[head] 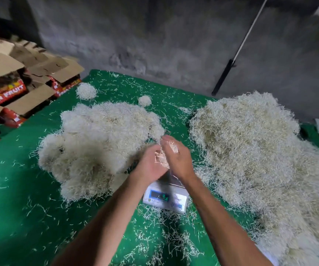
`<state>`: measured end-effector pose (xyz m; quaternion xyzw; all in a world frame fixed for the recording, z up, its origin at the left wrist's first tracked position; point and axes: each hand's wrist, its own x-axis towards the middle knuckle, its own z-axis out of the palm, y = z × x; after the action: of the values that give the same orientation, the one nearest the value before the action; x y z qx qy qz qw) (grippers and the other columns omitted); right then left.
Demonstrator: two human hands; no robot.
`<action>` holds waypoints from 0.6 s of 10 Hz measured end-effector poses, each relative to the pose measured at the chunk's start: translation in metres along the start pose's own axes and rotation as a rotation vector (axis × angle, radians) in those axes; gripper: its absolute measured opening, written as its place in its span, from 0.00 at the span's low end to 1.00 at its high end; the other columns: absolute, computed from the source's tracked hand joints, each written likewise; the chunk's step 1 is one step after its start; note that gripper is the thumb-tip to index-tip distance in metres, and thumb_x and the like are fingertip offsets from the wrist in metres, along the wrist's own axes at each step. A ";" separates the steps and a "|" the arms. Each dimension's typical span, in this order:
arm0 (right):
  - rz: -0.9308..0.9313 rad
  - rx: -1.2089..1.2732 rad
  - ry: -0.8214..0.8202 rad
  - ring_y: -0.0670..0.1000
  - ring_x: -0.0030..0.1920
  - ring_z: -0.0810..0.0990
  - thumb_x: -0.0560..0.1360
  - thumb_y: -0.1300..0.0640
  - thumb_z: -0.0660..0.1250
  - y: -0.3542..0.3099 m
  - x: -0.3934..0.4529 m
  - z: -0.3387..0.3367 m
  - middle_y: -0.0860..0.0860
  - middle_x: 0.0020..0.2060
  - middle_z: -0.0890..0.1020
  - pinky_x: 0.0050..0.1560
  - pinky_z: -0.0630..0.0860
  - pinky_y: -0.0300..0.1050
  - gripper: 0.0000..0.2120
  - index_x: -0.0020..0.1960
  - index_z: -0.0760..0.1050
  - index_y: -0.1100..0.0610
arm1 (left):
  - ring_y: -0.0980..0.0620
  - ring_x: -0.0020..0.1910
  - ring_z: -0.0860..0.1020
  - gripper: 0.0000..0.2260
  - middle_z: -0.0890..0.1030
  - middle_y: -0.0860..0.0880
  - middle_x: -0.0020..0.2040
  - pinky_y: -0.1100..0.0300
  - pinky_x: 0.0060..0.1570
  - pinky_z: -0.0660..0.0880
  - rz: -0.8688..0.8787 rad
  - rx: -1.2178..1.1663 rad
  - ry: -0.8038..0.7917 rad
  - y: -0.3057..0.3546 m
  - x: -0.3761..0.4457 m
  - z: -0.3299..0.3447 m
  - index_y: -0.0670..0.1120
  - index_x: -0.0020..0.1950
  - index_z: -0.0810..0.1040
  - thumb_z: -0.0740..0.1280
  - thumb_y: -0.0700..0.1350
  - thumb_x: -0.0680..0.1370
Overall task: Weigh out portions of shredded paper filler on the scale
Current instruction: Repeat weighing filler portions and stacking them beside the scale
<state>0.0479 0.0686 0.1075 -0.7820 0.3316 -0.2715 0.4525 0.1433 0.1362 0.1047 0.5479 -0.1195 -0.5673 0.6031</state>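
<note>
From the head view, both hands are meeting at the middle of the frame, just above the scale (pixel 165 197): the left hand (pixel 151 164) and the right hand (pixel 177 158) are cupping a small wad of shredded paper (pixel 163 157) between them, fingers curled loosely around it from either side; motion blur is softening the fingertips, so how tightly they are closing is hard to judge. The scale is sitting on the green worktop (pixel 20 198) at lower centre, its display facing the person, its platform mostly hidden under the wrists. To the left of the hands a rounded heap of filler (pixel 97 143) is lying, and a larger, looser heap (pixel 250 150) is filling the right of the frame; two small balled portions (pixel 86 90) are resting toward the upper left of the worktop, near stacked fruit cartons (pixel 10 89). The filler is looking very light, springy and tangled: strands are clinging together, yet loose bits are shedding everywhere across the cloth. It is probably best taken by scooping from both sides and compressing gently into a ball, since a pinch would be pulling out only a few strands. It is not fragile, but any draught or quick release is likely to be scattering it off the platform.
</note>
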 end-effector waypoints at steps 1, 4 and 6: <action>-0.301 -0.121 0.004 0.41 0.74 0.69 0.82 0.45 0.62 -0.019 -0.028 0.026 0.43 0.74 0.72 0.76 0.63 0.43 0.18 0.70 0.76 0.44 | 0.45 0.64 0.78 0.17 0.82 0.37 0.61 0.55 0.66 0.71 -0.044 -0.226 0.030 -0.012 -0.006 -0.013 0.38 0.66 0.76 0.60 0.48 0.85; -0.289 -0.055 0.130 0.43 0.75 0.68 0.82 0.54 0.66 -0.033 -0.032 0.023 0.47 0.75 0.72 0.78 0.63 0.56 0.16 0.70 0.78 0.52 | 0.39 0.59 0.81 0.29 0.82 0.39 0.59 0.46 0.63 0.75 -0.114 -0.316 0.115 0.029 -0.030 -0.008 0.41 0.63 0.79 0.67 0.63 0.74; -0.355 -0.262 0.046 0.43 0.74 0.70 0.81 0.36 0.58 -0.051 -0.005 0.027 0.43 0.76 0.70 0.76 0.65 0.52 0.27 0.79 0.64 0.41 | 0.51 0.56 0.82 0.15 0.84 0.45 0.57 0.62 0.50 0.79 -0.048 -0.180 -0.034 0.008 -0.027 -0.006 0.46 0.62 0.77 0.58 0.53 0.86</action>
<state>0.0784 0.1056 0.1406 -0.8739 0.2313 -0.3192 0.2845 0.1439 0.1595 0.1214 0.4844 -0.0653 -0.5993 0.6340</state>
